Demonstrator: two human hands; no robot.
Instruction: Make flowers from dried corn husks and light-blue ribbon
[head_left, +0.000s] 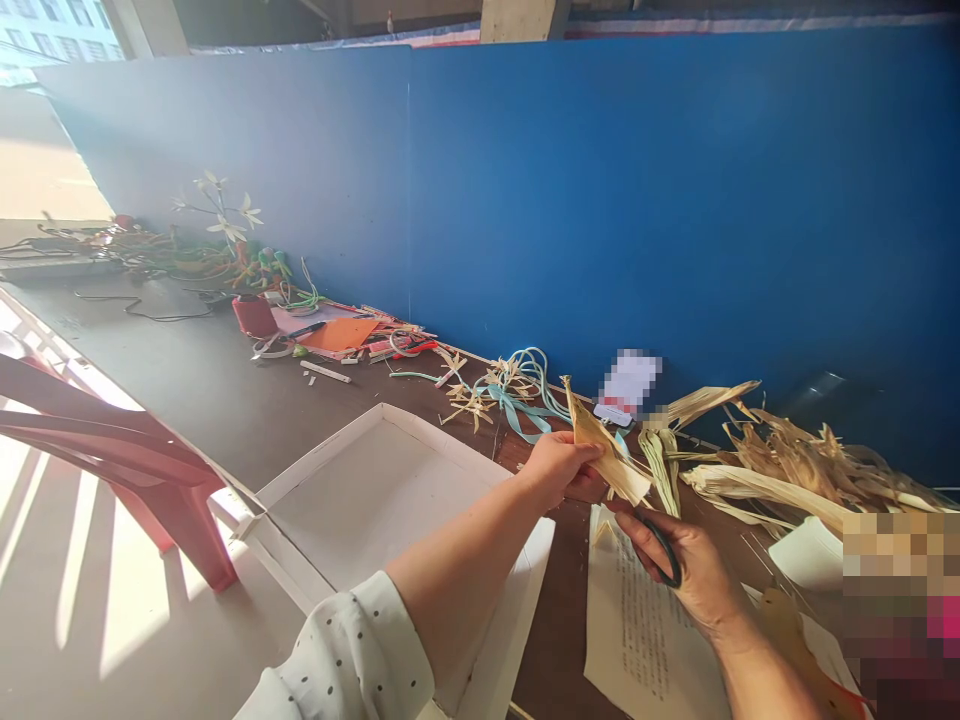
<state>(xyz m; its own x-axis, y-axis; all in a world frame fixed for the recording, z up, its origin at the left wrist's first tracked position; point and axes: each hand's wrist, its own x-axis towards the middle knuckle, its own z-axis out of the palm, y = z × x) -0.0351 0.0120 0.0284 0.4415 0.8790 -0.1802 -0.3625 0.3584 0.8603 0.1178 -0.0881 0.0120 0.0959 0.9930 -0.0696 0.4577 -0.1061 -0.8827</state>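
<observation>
My left hand (559, 468) pinches a dry corn husk (600, 450) between thumb and fingers, holding it above the table. In my right hand (690, 560) is a pair of scissors (666, 550) with dark handles. The scissors' blades are mostly hidden, close to the husk's lower end. Under the right hand lies a printed sheet (637, 640), with a small pale scrap on its upper corner. More dry husks (810, 460) are heaped to the right, beside the blue panel.
A shallow white box lid (352, 490) lies left of my arms. Husk flowers (472, 400) and light-blue cord (536, 365) lie along the blue panel (600, 200). Farther left are orange paper (341, 334) and a red thread spool (255, 316). A red plastic chair (172, 480) stands by the table edge.
</observation>
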